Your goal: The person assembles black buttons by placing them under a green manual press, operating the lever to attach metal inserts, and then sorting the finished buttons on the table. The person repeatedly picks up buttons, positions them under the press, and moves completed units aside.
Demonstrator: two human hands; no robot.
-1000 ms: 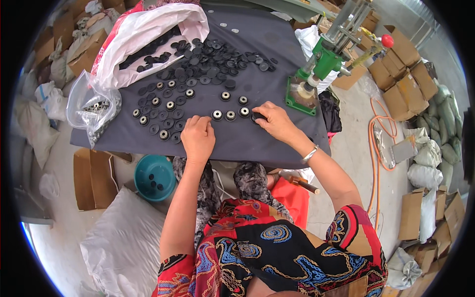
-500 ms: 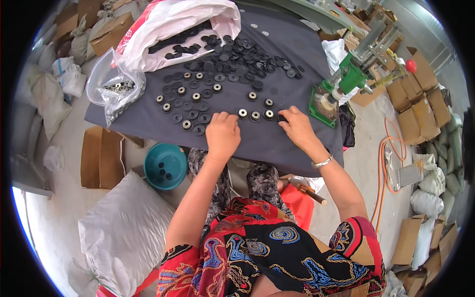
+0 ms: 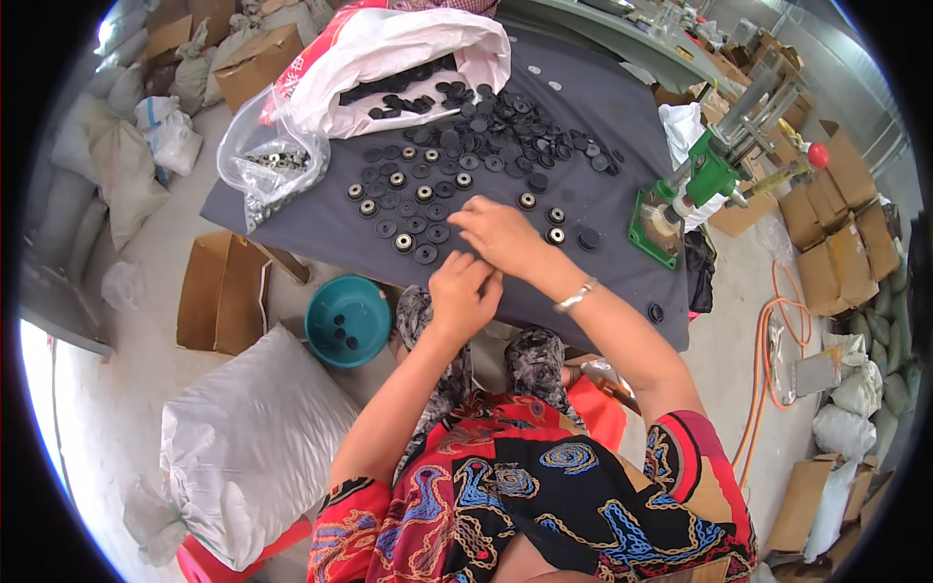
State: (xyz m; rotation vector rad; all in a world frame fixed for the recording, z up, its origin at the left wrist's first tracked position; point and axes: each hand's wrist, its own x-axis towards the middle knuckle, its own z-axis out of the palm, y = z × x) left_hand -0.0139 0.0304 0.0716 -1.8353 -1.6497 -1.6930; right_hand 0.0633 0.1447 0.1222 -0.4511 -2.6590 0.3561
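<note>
My right hand (image 3: pixel 501 235) reaches leftward over the dark cloth, its fingers loosely stretched and slightly apart near the black discs. Just nearer, at the table's front edge, my left hand (image 3: pixel 466 296) has its fingers curled in; what they hold, if anything, is hidden. Left of both hands lie flat black plastic discs (image 3: pixel 385 227), some topped with metal-ringed round pieces (image 3: pixel 404 243). More ringed pieces (image 3: pixel 555 235) lie right of my right hand, beside a plain black round cap (image 3: pixel 589 239). Another cap (image 3: pixel 656 312) sits near the table's right front corner.
A heap of black discs (image 3: pixel 505 131) spills from a white-and-red sack (image 3: pixel 418 44). A clear bag (image 3: pixel 272 160) of small metal parts lies at the left. The green hand press (image 3: pixel 705 170) stands at the right. A teal basin (image 3: pixel 348 321) sits on the floor.
My right hand has left the black cap on the cloth and moved left, beside my left hand. My left hand has drawn back toward the table edge. The whole view has shifted slightly.
</note>
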